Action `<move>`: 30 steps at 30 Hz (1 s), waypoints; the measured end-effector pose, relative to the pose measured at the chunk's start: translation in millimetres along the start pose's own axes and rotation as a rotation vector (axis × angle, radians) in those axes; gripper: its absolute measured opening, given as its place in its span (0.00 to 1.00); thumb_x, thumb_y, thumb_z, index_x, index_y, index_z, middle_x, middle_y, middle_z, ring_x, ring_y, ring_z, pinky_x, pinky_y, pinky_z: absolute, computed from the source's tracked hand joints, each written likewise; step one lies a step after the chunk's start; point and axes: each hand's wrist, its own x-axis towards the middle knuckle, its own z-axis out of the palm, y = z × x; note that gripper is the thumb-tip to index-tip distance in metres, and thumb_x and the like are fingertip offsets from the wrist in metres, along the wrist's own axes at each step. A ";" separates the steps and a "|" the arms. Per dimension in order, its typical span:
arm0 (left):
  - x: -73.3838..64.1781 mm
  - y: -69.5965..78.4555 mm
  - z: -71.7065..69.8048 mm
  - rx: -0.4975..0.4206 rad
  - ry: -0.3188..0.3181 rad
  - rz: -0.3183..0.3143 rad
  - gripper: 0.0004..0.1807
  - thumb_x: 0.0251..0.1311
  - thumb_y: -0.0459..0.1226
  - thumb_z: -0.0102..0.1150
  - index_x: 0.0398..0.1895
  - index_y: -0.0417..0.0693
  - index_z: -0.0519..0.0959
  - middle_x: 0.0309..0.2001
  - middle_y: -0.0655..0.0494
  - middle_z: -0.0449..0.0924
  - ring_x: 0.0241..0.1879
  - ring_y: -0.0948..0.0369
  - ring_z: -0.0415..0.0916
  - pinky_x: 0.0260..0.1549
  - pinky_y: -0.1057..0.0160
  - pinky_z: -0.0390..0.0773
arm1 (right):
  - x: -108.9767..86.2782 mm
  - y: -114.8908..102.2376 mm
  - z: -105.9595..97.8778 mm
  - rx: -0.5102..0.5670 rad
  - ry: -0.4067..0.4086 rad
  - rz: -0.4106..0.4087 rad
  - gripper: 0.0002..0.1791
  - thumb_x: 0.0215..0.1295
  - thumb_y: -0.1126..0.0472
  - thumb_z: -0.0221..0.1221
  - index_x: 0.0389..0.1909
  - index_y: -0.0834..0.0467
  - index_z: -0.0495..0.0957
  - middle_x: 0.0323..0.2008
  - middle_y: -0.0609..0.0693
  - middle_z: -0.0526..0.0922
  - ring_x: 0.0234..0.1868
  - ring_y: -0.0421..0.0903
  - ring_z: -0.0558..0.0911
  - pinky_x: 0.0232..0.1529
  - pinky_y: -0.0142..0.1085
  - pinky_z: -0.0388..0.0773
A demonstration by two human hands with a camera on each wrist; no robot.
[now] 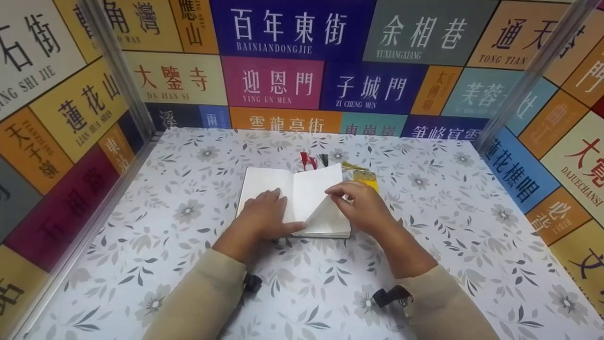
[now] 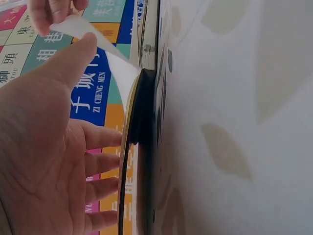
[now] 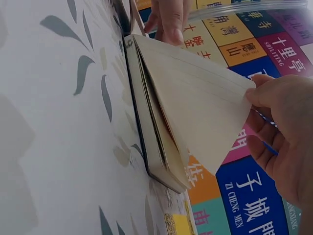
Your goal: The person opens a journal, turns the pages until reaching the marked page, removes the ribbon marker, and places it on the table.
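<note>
- Two beige sleeves (image 1: 207, 297) come in from the near edge, each with a small black wrist camera strap beside it.
- On the bench (image 1: 188, 264), covered with a grey flower-pattern cloth, an open notebook (image 1: 278, 189) lies in the middle, a little to the far side of the hands.
- Left hand (image 1: 264, 219) rests flat on the left page; its fingers (image 2: 100, 164) are straight and slightly spread, pressing the page down.
- Right hand (image 1: 361, 205) pinches the corner of one page (image 3: 205, 105) between thumb and fingertips; this leaf is lifted and bent over toward the left.
- Behind the notebook, touching its far right side, lie bookmarks with red and dark tassels (image 1: 314, 160) and a yellow card (image 1: 365, 177).
- I judge the step in hand is turning a page: it is raised but not yet laid flat.
- The next move probably asks the right hand to carry the leaf across the spine without creasing it, while the left hand makes room and keeps the notebook from sliding.
</note>
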 end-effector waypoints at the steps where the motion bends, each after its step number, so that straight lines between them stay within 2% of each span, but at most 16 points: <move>1: -0.8 1.3 -0.2 0.002 0.008 -0.001 0.64 0.56 0.81 0.54 0.85 0.49 0.61 0.88 0.48 0.52 0.87 0.43 0.49 0.85 0.38 0.52 | -1.0 -2.3 1.1 -0.008 0.025 -0.019 0.11 0.76 0.59 0.65 0.53 0.46 0.91 0.52 0.42 0.92 0.57 0.45 0.87 0.60 0.45 0.88; 5: -3.5 7.5 -1.4 0.005 0.049 -0.010 0.65 0.53 0.79 0.62 0.84 0.47 0.62 0.87 0.46 0.55 0.86 0.43 0.52 0.85 0.38 0.54 | -3.8 -10.5 6.0 -0.034 0.123 -0.120 0.08 0.74 0.58 0.68 0.48 0.45 0.92 0.48 0.41 0.92 0.56 0.44 0.86 0.63 0.44 0.85; 9: -5.1 12.9 -2.0 0.030 0.100 0.001 0.64 0.53 0.77 0.64 0.83 0.46 0.63 0.86 0.44 0.58 0.84 0.42 0.57 0.82 0.36 0.59 | -5.0 -15.4 10.1 -0.035 0.194 -0.224 0.07 0.73 0.60 0.69 0.44 0.45 0.92 0.45 0.38 0.92 0.54 0.42 0.85 0.64 0.42 0.83; 12: -5.9 15.7 -1.6 0.043 0.128 0.009 0.62 0.55 0.76 0.63 0.83 0.46 0.63 0.85 0.44 0.58 0.83 0.41 0.59 0.80 0.36 0.61 | -5.4 -15.5 12.0 -0.027 0.216 -0.271 0.07 0.73 0.61 0.68 0.43 0.45 0.92 0.43 0.38 0.92 0.53 0.41 0.84 0.66 0.40 0.81; 16: -6.7 17.5 -1.3 0.039 0.152 0.020 0.61 0.58 0.76 0.60 0.84 0.45 0.62 0.86 0.44 0.57 0.83 0.41 0.60 0.80 0.36 0.62 | -5.1 -13.7 12.9 -0.024 0.211 -0.271 0.07 0.73 0.61 0.68 0.43 0.45 0.92 0.44 0.38 0.92 0.53 0.41 0.84 0.70 0.41 0.79; 21: -5.3 17.4 -0.2 0.036 0.190 0.039 0.58 0.61 0.73 0.61 0.85 0.48 0.60 0.86 0.45 0.57 0.82 0.41 0.61 0.79 0.35 0.64 | -4.7 -12.8 12.3 -0.035 0.185 -0.224 0.08 0.74 0.59 0.68 0.46 0.44 0.92 0.46 0.36 0.92 0.55 0.41 0.84 0.68 0.42 0.81; 24: -3.1 16.7 0.7 0.040 0.216 0.047 0.58 0.62 0.71 0.62 0.86 0.50 0.57 0.86 0.46 0.57 0.82 0.42 0.62 0.78 0.35 0.65 | -4.8 -12.5 11.6 -0.027 0.153 -0.217 0.10 0.74 0.59 0.67 0.51 0.43 0.91 0.50 0.36 0.92 0.58 0.41 0.85 0.69 0.42 0.82; 30: 0.2 14.6 0.6 0.052 0.281 0.049 0.62 0.60 0.68 0.67 0.88 0.52 0.50 0.86 0.45 0.56 0.83 0.43 0.60 0.77 0.35 0.68 | -4.8 -11.1 11.6 0.002 0.083 -0.270 0.17 0.75 0.62 0.66 0.59 0.42 0.88 0.62 0.36 0.88 0.67 0.43 0.83 0.75 0.47 0.78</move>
